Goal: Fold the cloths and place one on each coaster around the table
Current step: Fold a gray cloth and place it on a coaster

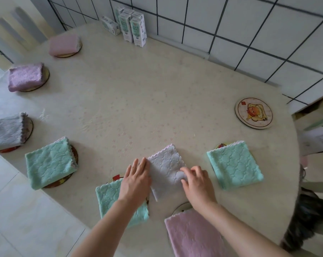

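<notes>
Flat-fingered, the left hand presses and the right hand pinches the grey cloth; print on cartons unreadable.

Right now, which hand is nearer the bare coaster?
Right. The right hand is on the right side of the cloth, below and left of the bare coaster. The left hand presses the cloth's left side, farther away.
</notes>
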`<state>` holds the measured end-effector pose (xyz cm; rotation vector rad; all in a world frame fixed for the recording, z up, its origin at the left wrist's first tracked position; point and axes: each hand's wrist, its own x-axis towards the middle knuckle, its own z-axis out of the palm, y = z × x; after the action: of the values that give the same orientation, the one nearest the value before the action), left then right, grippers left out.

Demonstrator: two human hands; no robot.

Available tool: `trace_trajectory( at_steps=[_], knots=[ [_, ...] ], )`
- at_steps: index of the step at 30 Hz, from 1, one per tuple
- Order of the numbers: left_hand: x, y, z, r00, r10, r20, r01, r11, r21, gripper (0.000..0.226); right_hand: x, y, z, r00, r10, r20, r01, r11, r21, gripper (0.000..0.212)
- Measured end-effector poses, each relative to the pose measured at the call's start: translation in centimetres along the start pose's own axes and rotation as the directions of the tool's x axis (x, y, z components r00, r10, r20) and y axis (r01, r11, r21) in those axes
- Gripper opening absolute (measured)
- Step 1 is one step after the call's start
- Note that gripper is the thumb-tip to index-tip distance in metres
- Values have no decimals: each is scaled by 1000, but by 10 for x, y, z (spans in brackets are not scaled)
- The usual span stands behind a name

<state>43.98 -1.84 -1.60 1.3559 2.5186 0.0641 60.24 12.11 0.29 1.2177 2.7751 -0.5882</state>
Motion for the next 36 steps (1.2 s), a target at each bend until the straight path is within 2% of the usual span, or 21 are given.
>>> trace_trajectory(
  at_steps=[3, 5, 7, 10, 13, 15, 18, 22, 24, 26, 29, 33, 36],
  knots=[
    [6, -1, -5, 997, 46, -59, -45, 999, 9, 53, 6, -1, 0, 986, 147, 78, -156, 980, 124, 33],
    [13, -1, -10, 994, 43, -96, -48, 997, -52, 41, 11, -4, -1, 959, 261, 113, -278, 942, 190, 39],
    [23, -4, -10, 996, -5, -86, -7, 990, -141, 28, 16, -8, -2, 926, 338, 166, -371, 896, 243, 42],
    [37, -9, -12, 998, -41, -51, 32, 984, -175, 12, 24, -11, -4, 894, 381, 237, -441, 845, 304, 37],
    [48, -11, -19, 983, -180, -31, 159, 927, -339, 9, 30, -7, -8, 845, 440, 303, -529, 769, 359, 33],
    [55, -13, -19, 970, -242, 23, 232, 897, -377, 10, 31, -3, -12, 825, 453, 338, -561, 734, 383, 31],
    [61, -14, -17, 961, -259, 93, 275, 892, -358, 8, 31, 0, -20, 819, 424, 386, -559, 743, 368, 14],
    [61, -9, -20, 949, -271, 163, 310, 899, -310, 10, 29, 6, -27, 837, 364, 408, -523, 753, 400, 13],
    [61, -5, -24, 938, -290, 190, 341, 870, -355, 6, 31, 12, -36, 861, 329, 389, -487, 753, 441, 16],
    [64, 2, -29, 922, -339, 185, 387, 798, -463, 4, 36, 23, -49, 885, 283, 370, -446, 744, 497, 20],
    [76, 21, -42, 918, -364, 159, 379, 680, -628, 19, 49, 48, -66, 909, 236, 343, -400, 720, 567, 17],
    [101, 67, -55, 893, -399, 208, 350, 324, -879, 21, 67, 98, -89, 938, 157, 308, -332, 661, 674, 7],
    [125, 108, -61, 902, -384, 199, 297, 215, -930, 12, 78, 134, -117, 964, 93, 248, -240, 701, 672, 7]
  ],
)
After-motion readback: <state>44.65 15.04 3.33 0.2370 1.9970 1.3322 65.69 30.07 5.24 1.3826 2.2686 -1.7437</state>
